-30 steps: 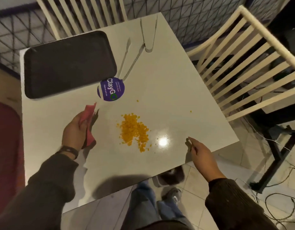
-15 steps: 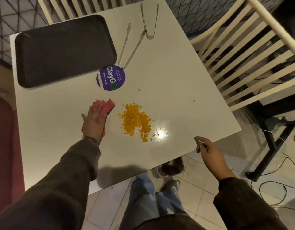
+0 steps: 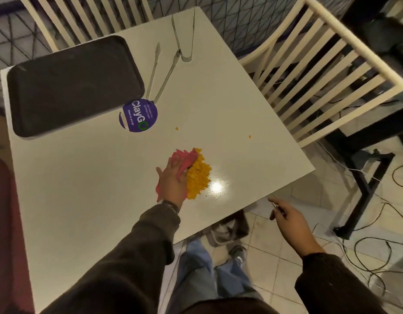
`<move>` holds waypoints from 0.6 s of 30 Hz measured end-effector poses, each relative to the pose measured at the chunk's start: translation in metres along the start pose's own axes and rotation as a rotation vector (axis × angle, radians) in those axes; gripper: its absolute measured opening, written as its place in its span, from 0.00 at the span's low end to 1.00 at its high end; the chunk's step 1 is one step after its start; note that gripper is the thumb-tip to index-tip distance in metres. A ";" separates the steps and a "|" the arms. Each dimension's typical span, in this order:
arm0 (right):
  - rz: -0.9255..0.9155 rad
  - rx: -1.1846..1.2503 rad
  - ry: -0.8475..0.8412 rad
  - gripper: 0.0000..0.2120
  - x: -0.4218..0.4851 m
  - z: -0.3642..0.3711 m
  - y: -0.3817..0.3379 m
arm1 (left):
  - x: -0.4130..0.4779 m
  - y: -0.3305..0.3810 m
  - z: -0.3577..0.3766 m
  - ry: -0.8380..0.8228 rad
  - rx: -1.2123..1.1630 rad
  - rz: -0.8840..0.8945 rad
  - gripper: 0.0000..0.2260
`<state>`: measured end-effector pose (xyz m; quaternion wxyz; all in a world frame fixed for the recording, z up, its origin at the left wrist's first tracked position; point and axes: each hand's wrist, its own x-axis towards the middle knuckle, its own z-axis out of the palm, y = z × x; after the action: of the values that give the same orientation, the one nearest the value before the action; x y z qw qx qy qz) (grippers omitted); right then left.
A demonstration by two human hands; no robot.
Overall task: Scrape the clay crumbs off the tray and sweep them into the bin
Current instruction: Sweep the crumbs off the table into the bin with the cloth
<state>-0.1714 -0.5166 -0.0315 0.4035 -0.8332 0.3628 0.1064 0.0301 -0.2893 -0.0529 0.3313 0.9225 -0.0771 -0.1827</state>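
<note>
Atop pink cloth, left hand flat

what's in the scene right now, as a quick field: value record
left hand: presses pink cloth against the clay crumbs
right hand: pinches a thin tool, off the table edge
clay crumbs: orange pile on the table, two stray bits beyond
tray: black, far left corner, no crumbs visible
bin: on the floor under the table's near edge
</note>
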 end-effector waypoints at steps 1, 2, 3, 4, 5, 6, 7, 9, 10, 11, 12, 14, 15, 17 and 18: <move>0.004 0.000 -0.004 0.17 -0.001 0.000 0.001 | -0.005 0.008 0.006 -0.015 -0.030 0.005 0.21; 0.004 -0.004 -0.009 0.17 -0.001 0.001 0.002 | -0.010 0.015 0.010 -0.022 -0.059 -0.002 0.21; 0.000 -0.012 -0.013 0.17 -0.002 0.001 0.002 | -0.012 0.018 0.014 -0.022 -0.098 -0.035 0.21; -0.006 -0.018 -0.018 0.17 -0.003 0.000 0.002 | -0.014 0.019 0.017 -0.019 -0.165 -0.096 0.20; -0.010 -0.021 -0.021 0.17 -0.003 -0.001 0.001 | -0.015 0.019 0.017 -0.018 -0.266 -0.172 0.20; -0.013 -0.023 -0.023 0.17 -0.003 -0.002 0.000 | -0.016 0.017 0.016 -0.002 -0.386 -0.232 0.20; -0.015 -0.024 -0.026 0.17 -0.002 -0.003 -0.001 | -0.017 0.016 0.012 0.035 -0.497 -0.273 0.19; -0.024 -0.026 -0.027 0.17 -0.001 -0.005 -0.005 | -0.019 0.012 -0.002 0.144 -0.635 -0.327 0.18; -0.030 -0.024 -0.024 0.16 0.000 -0.005 -0.006 | -0.019 0.009 -0.012 0.196 -0.646 -0.347 0.17; -0.034 -0.020 -0.023 0.16 0.001 -0.006 -0.006 | -0.020 0.004 -0.024 0.249 -0.636 -0.352 0.17; -0.035 -0.018 -0.024 0.16 0.002 -0.005 -0.007 | -0.021 -0.004 -0.036 0.289 -0.609 -0.354 0.17; -0.040 -0.014 -0.028 0.16 0.003 -0.005 -0.007 | -0.027 -0.025 -0.058 0.357 -0.563 -0.366 0.18; -0.046 -0.010 -0.032 0.16 0.003 -0.005 -0.008 | -0.031 -0.036 -0.068 0.387 -0.541 -0.376 0.18; -0.057 -0.002 -0.045 0.15 0.002 -0.004 -0.011 | -0.042 -0.059 -0.077 0.435 -0.499 -0.411 0.17; -0.061 0.003 -0.052 0.15 0.001 -0.004 -0.012 | -0.049 -0.070 -0.079 0.452 -0.477 -0.432 0.17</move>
<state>-0.1626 -0.5151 -0.0221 0.4171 -0.8403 0.3267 0.1153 0.0174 -0.1771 -0.0275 0.4989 0.8315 0.2384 -0.0535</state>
